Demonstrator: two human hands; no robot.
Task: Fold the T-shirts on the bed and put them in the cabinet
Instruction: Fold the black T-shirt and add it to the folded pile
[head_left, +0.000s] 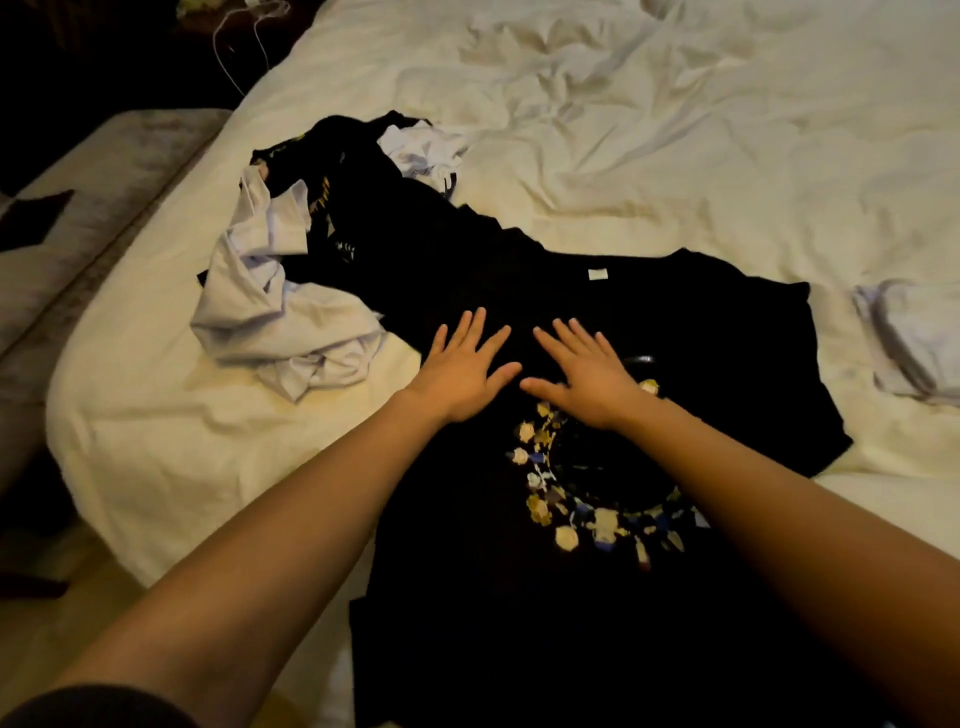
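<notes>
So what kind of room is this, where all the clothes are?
Most likely a bedroom. A big bed with a rumpled white cover fills the view, and a person's hands press flat on a black T-shirt spread on it, beside a pile of unfolded shirts.

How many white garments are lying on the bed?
3, possibly more hidden: a crumpled white shirt left of the spread black T-shirt, a small white bundle atop the dark pile, a folded white one at right.
</notes>
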